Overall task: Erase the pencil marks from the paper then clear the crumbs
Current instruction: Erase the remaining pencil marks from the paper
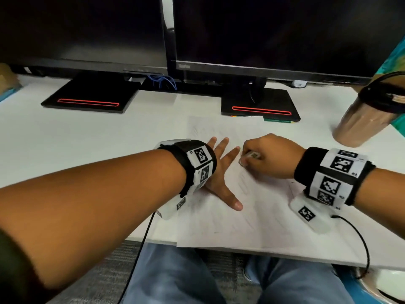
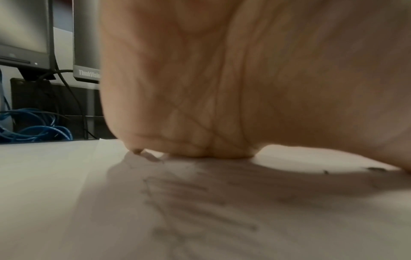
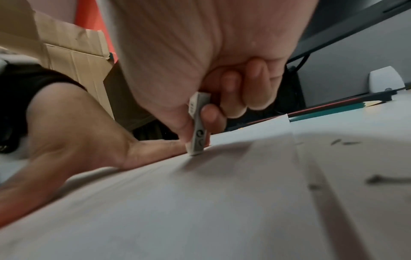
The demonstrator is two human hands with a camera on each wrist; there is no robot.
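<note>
Paper, a thin white sheet [image 1: 221, 222] faintly pencilled, lies flat on the pale desk [image 1: 87, 137], overhanging its near edge; light and floppy, it likely wrinkles unless pinned. Left hand [image 1: 219, 170] presses it, fingers spread. Right hand [image 1: 270, 155] pinches a small white sleeved eraser [image 3: 198, 135], tip on the sheet. Dark crumbs [image 3: 378, 179] lie nearby.

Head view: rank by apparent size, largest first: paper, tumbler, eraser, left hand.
1. paper
2. tumbler; wide-angle edge stretch may inflate it
3. left hand, flat on the paper, partly hidden by the wristband
4. eraser, pinched in the right hand
</note>
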